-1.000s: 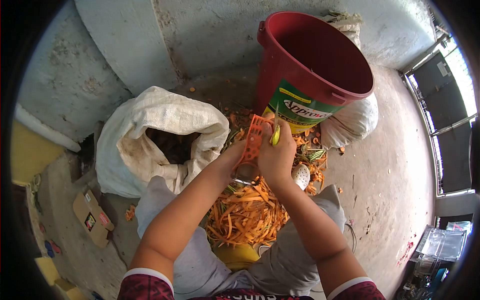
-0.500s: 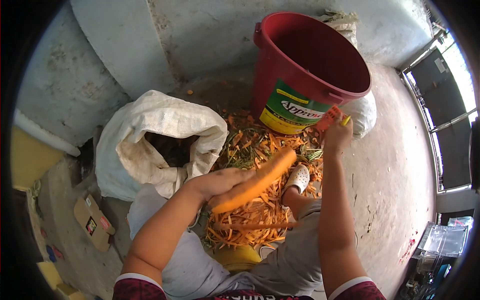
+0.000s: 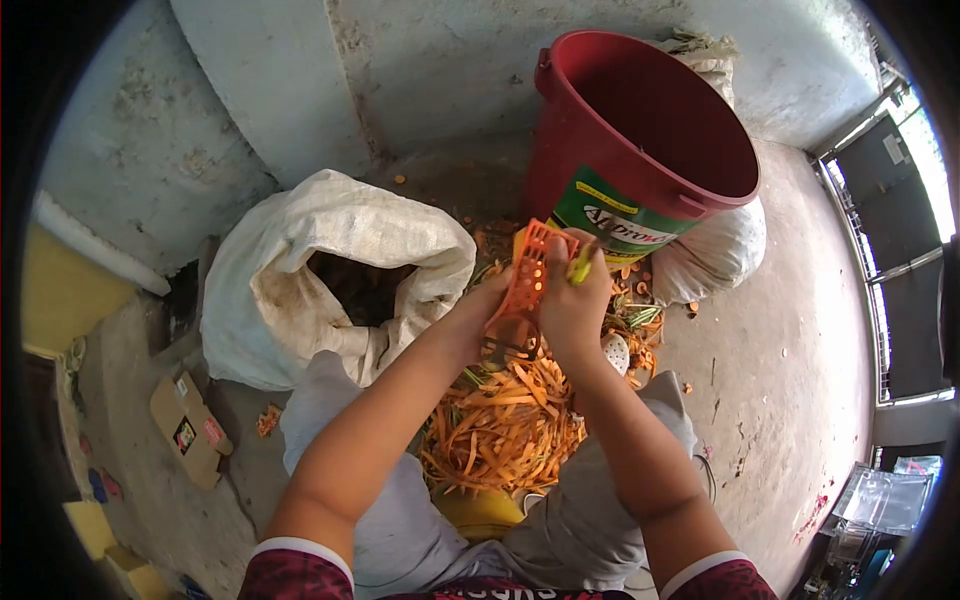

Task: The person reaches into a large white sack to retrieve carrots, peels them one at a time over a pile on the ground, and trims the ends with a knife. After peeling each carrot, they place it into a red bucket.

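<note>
My right hand (image 3: pixel 577 300) is wrapped round an orange plastic peeler (image 3: pixel 529 275) with holes in it; something yellow-green (image 3: pixel 581 264) also shows at its fingers. My left hand (image 3: pixel 487 310) is closed just left of the peeler, gripping the carrot, which is mostly hidden behind the peeler and hands. Both hands meet above a heap of orange peelings (image 3: pixel 510 425) between my legs. A white sack (image 3: pixel 350 225) with a rolled-open mouth stands to the left of my left forearm.
A large red bucket (image 3: pixel 560 130) with a green and yellow label stands beyond my hands. Behind it leans a filled white sack (image 3: pixel 720 250). Flattened cardboard (image 3: pixel 190 430) lies at the left, clear plastic containers (image 3: pixel 880 500) at the lower right. A white clog (image 3: pixel 616 353) is beside the peelings.
My right hand has come left and down from beside the bucket with the peeler. My left hand has moved up and right, and the carrot is no longer in plain view. The camera view has shifted slightly.
</note>
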{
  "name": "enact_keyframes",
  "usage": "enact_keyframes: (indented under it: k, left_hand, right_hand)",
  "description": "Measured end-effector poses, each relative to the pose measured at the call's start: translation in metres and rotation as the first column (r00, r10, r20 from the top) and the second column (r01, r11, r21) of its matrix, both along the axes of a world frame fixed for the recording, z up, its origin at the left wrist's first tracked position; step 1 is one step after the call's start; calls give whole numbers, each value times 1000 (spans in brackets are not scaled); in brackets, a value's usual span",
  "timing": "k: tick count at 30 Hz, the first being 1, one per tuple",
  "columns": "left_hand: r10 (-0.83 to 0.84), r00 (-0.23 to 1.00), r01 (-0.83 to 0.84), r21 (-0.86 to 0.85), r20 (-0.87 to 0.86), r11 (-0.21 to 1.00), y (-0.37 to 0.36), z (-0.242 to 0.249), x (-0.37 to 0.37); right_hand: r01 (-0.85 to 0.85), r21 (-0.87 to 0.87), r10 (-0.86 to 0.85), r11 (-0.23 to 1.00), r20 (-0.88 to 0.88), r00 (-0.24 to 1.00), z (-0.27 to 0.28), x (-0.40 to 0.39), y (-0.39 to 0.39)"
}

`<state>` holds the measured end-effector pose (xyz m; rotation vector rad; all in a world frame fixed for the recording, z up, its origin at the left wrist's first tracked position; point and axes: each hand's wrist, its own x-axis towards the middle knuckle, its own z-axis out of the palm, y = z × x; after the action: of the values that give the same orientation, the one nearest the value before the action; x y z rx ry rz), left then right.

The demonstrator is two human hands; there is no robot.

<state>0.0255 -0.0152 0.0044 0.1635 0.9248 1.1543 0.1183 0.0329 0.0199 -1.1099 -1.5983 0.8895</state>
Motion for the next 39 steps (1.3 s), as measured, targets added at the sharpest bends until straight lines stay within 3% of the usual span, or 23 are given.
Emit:
enact_keyframes:
  k: [3,6,9,12,14,15,16,19,20,23,25,28,31,34,37,39]
  left_hand:
    - [-6,996,3,-35,-88,999,-3,15,0]
    - [-32,999,32,52,-4,998,3,9,0]
    - [-150,985,148,-30,-84,989,7,6,-3]
    - [-374,918,385,71,-131,920,0,-13,-9]
    - [-493,829,525,65,-263,849,-10,-7,-10]
    - [-547,771,593,54,-326,804,-16,-4,-10]
    - [-523,760,621,190,-386,761,-23,-5,-9]
    - [-487,843,517,90,-230,852,-36,10,-5]
    - [-538,825,553,47,-173,832,-33,1,-14]
    - [-457,868,461,-25,-193,887,-24,-15,-22]
    - [-305,943,297,-78,-133,952,-14,-30,-18]
    - [-79,989,53,-203,-123,978,-3,-27,-13]
    - [33,999,-39,-165,-41,986,3,-29,-11]
    - [77,993,-70,-82,89,994,4,-32,-3]
    - [61,982,-51,-62,177,997,6,-29,-1]
    - [17,992,-14,-29,125,1000,3,-15,1]
  right_hand:
    - [28,8,-29,1000,144,989,0,-4,-3]
    - [65,61,-73,996,131,989,-2,-4,-3]
    - [150,121,-165,981,133,977,-8,2,8]
    - [278,214,-298,936,65,952,-17,28,52]
    - [453,254,-477,855,41,878,-11,56,80]
    - [549,179,-568,816,77,820,-11,72,93]
    - [641,108,-650,760,120,750,-12,84,101]
    - [670,163,-689,724,177,702,-12,99,104]
    - [639,125,-651,759,146,745,-13,97,102]
    - [473,80,-477,878,55,877,-11,72,78]
    - [292,161,-297,943,6,955,-13,56,61]
    - [145,68,-147,987,22,989,-9,31,33]
    - [85,45,-84,995,-11,996,-3,12,13]
    - [47,23,-46,999,-48,998,-10,3,8]
    - [10,51,-16,999,122,992,-6,1,-2]
    - [12,96,-24,995,127,992,-6,2,-7]
